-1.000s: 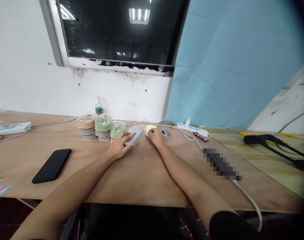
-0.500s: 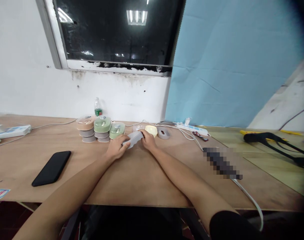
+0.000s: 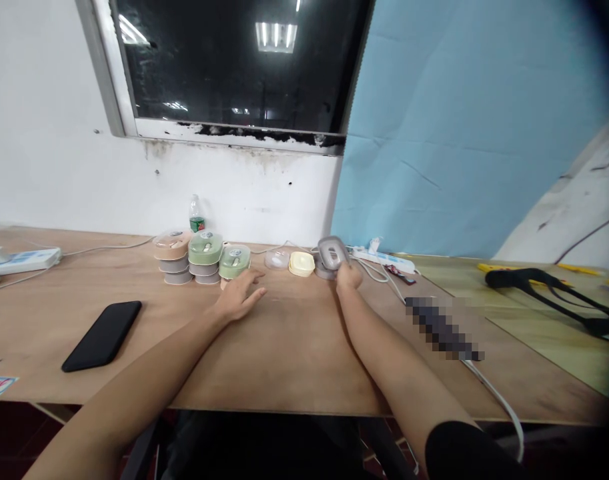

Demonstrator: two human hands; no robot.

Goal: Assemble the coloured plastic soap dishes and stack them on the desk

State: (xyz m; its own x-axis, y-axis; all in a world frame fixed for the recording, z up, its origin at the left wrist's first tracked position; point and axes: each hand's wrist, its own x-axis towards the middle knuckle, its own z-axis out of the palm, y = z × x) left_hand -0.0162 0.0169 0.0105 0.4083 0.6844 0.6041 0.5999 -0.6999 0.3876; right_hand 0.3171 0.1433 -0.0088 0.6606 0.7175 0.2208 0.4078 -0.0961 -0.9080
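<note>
My right hand (image 3: 348, 276) is closed around a grey oval lid (image 3: 332, 253), holding it tilted up above a grey piece on the table by the far edge. My left hand (image 3: 240, 297) lies flat on the wooden table (image 3: 284, 347) with fingers stretched out, holding nothing. Just beyond it stand stacked small containers with green lids (image 3: 207, 248) and a peach lid (image 3: 172, 244). Between my hands, farther back, sit a clear lid (image 3: 277, 259) and a pale yellow container (image 3: 301, 264).
A black phone (image 3: 103, 335) lies at the left. A white power strip (image 3: 384, 259) with cables sits behind my right hand, another power strip (image 3: 21, 261) at far left. A bottle (image 3: 197, 213) stands by the wall. A black tool (image 3: 549, 293) lies on the right.
My right hand moved right from the middle and lifted the grey lid near the power strip. My left hand let go of the grey piece and now rests flat on the table.
</note>
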